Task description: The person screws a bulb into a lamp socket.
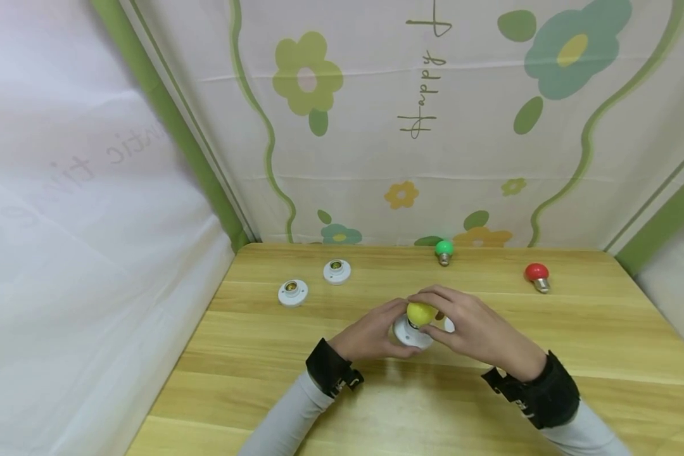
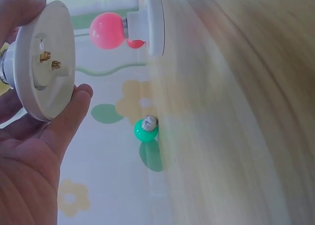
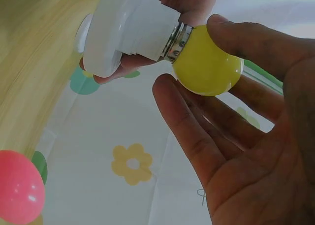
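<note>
A round white lamp holder (image 1: pixel 411 337) is gripped at its rim by my left hand (image 1: pixel 373 332). Its underside, with two brass screws, faces the left wrist camera. The thumb and fingers of my right hand (image 1: pixel 470 323) hold a yellow light bulb (image 3: pixel 209 62) around its globe. The bulb's metal screw base sits at the holder's mouth, with some of the thread showing outside it. Just behind my right hand stands another white lamp holder (image 2: pixel 156 24) with a red bulb (image 2: pixel 107 31) in it, mostly hidden in the head view.
Two white lamp holders (image 1: pixel 293 292) (image 1: pixel 337 272), their sockets facing up, lie on the wooden table (image 1: pixel 251 373) at the back left. A green bulb (image 1: pixel 444 249) lies near the back edge, a red bulb (image 1: pixel 537 273) farther right. A printed curtain (image 1: pixel 365 152) hangs behind the table.
</note>
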Tool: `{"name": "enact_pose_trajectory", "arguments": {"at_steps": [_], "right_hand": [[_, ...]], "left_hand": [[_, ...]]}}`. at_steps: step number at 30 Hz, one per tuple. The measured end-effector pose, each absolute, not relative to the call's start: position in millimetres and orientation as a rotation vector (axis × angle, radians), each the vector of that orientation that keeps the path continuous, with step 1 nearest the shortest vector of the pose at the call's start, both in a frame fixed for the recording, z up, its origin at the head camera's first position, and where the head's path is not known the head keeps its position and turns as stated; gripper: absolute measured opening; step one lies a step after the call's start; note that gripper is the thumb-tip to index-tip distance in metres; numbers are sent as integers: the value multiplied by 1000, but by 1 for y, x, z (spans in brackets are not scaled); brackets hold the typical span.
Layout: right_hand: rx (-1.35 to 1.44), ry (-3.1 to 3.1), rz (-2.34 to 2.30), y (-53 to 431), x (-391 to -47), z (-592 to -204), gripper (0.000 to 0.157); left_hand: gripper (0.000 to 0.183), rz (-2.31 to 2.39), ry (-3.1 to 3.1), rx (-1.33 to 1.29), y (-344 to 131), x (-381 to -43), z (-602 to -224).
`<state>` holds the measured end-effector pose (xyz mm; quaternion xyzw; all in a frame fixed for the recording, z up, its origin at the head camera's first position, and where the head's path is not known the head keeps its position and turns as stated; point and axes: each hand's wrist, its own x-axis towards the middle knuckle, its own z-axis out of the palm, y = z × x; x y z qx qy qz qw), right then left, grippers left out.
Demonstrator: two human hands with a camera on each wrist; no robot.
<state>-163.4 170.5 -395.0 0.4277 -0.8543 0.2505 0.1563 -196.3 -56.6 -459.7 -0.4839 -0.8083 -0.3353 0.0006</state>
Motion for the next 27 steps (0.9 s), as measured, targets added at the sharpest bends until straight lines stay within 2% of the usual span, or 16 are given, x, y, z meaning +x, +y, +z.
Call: {"name": "enact_pose_trajectory", "arguments": {"at_steps": [11, 18, 20, 27], "right_hand": [[1138, -2459, 634, 170, -165, -398, 45], [1074, -2555, 605, 172, -160, -396, 72], [1114, -2557, 612, 174, -160, -394, 74], [1322, -2507, 683, 177, -163, -393, 63]], "left_hand": [[67, -1049, -2563, -1507, -54, -195, -460], [69, -1043, -2557, -1505, -55, -194, -459], [68, -1034, -2559, -1501, -55, -194, -459], [72, -1044, -2545, -1531, -58, -196, -458]]}}
